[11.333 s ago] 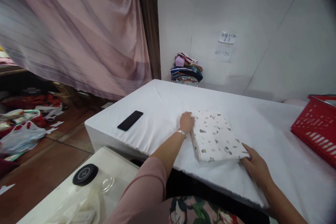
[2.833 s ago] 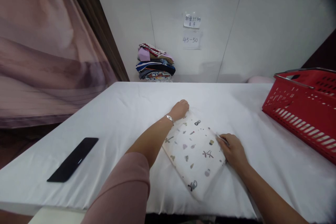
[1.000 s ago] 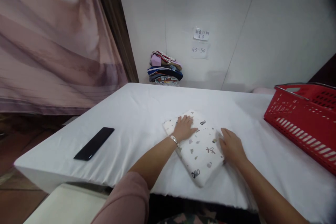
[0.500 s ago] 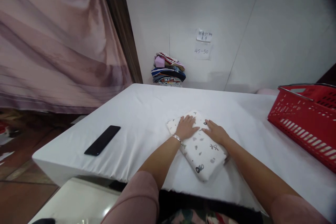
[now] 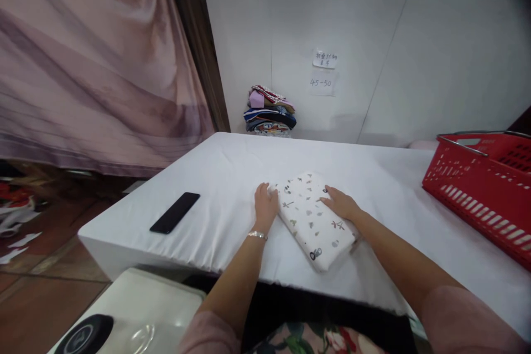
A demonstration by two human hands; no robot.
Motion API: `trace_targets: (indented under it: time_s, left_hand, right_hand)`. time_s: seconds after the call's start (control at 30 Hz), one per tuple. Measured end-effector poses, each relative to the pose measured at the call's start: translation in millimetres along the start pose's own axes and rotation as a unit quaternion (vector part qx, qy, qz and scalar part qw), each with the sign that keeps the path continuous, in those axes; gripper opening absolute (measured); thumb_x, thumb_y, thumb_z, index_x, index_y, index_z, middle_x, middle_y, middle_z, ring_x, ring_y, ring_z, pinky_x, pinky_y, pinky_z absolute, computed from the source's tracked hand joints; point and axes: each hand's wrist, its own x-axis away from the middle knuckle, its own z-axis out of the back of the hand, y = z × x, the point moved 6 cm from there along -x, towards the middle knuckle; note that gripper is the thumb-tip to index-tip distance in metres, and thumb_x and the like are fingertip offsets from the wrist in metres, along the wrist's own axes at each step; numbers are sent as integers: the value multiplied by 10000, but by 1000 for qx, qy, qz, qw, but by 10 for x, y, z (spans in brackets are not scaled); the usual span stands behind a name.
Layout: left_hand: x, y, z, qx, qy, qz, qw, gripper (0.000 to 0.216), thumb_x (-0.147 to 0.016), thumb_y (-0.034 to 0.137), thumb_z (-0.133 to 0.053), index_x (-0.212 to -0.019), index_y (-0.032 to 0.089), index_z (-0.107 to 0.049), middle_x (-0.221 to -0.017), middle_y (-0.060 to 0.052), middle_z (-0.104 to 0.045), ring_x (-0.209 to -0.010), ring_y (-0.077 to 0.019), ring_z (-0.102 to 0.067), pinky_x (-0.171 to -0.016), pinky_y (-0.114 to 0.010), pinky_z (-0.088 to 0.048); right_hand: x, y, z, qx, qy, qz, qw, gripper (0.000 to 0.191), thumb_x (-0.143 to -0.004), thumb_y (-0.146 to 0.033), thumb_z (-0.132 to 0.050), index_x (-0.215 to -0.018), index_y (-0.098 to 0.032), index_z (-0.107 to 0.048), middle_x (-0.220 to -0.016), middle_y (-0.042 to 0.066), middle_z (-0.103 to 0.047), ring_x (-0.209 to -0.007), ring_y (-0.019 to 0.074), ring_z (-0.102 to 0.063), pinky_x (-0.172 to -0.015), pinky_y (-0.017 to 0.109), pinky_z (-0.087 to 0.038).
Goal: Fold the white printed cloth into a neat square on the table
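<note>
A folded white cloth (image 5: 309, 215) printed with small grey and dark figures lies on the white-covered table (image 5: 232, 177), its long side running from far left to near right. My left hand (image 5: 265, 203) rests flat on the table against the cloth's left edge, a bracelet at the wrist. My right hand (image 5: 341, 203) lies palm down on the cloth's right side, fingers spread. Neither hand grips anything.
A black phone (image 5: 175, 212) lies near the table's left corner. A red basket (image 5: 483, 182) stands at the right. A stack of folded clothes (image 5: 270, 112) sits by the wall under paper notes. A pink curtain (image 5: 91, 61) hangs at left; a white stool (image 5: 136, 310) stands below.
My left hand slid off the top of the cloth to its left edge. My right hand stayed on the cloth's right part. The view shifted slightly to the left.
</note>
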Motion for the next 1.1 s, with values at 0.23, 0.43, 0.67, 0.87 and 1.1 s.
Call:
trace_targets:
  time_s: [0.23, 0.43, 0.67, 0.87, 1.1]
  left_hand:
    - [573, -180, -121, 321, -113, 256, 905, 608, -858, 299, -543, -1383, 167, -266, -1390, -169, -419, -1129, -210, -553, -765, -290, -559]
    - [622, -83, -221, 338, -148, 287, 884, 628, -819, 310, -607, -1353, 159, -313, -1222, -154, -573, -942, -189, -634, -619, -251, -557]
    - [449, -131, -304, 149, -159, 202, 955, 633, -770, 331, -635, -1320, 149, -380, -1211, -143, -593, -917, -204, -637, -637, -254, -525]
    - [440, -201, -335, 132, -147, 182, 963, 607, -767, 360, -628, -1298, 157, -416, -1211, -133, -598, -962, -212, -625, -702, -263, -508]
    - [438, -154, -307, 120, -155, 201, 960, 669, -741, 441, -641, -1300, 160, -406, -1196, -138, -597, -910, -232, -631, -651, -286, -509]
  right_hand:
    - [14, 161, 128, -43, 5, -83, 996, 657, -876, -485, -403, -1431, -140, -335, -1391, 141, -462, -1253, 294, -454, -1008, 399, -358]
    - [63, 257, 224, -33, -8, -117, 993, 617, -733, -543, -604, -1179, -116, -611, -1178, 200, -618, -1075, 334, -582, -861, 408, -451]
    - [129, 350, 271, -114, -62, -151, 980, 642, -622, -583, -683, -1054, -108, -667, -1049, 218, -663, -883, 330, -646, -687, 420, -504]
    - [276, 355, 167, -349, -215, -217, 886, 535, -658, -608, -669, -919, -143, -697, -988, 167, -703, -878, 293, -663, -722, 377, -535]
    - [399, 364, 10, -498, -255, -233, 795, 398, -700, -484, -691, -930, -160, -684, -1013, 134, -706, -928, 273, -662, -762, 359, -548]
